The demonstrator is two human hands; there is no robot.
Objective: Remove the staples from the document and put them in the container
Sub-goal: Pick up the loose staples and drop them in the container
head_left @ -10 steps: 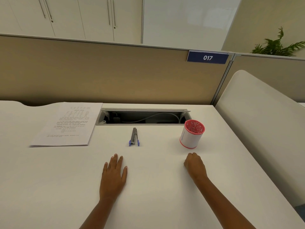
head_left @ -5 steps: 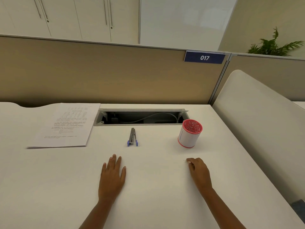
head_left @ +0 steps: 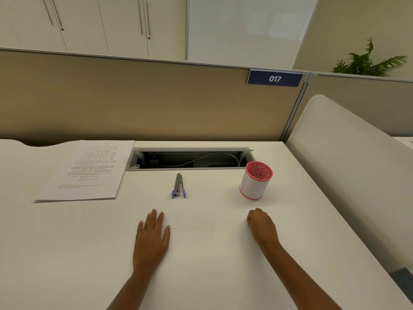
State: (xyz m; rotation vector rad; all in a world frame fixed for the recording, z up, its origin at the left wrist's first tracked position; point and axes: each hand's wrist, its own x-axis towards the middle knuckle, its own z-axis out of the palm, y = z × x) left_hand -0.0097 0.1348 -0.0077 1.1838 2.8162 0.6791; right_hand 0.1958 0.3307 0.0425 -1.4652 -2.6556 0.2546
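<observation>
A stapled white document (head_left: 87,173) with printed text lies at the left of the white desk, its text upside down to me. A metal staple remover (head_left: 178,186) with blue grips lies in the middle, just beyond my left hand (head_left: 152,239), which rests flat on the desk with fingers together and holds nothing. A red and white round container (head_left: 255,183) stands upright at the right. Below it my right hand (head_left: 261,224) rests on the desk with fingers curled under, nothing visible in it. No staples can be made out.
An open cable tray (head_left: 190,159) with a grey cable is sunk into the desk behind the staple remover. A beige partition (head_left: 156,101) closes off the back. A white curved panel (head_left: 348,166) borders the desk's right side.
My right hand's fingers, stretched forward half a second ago, have curled under again. The view shifted slightly. My left hand and the objects stay in place.
</observation>
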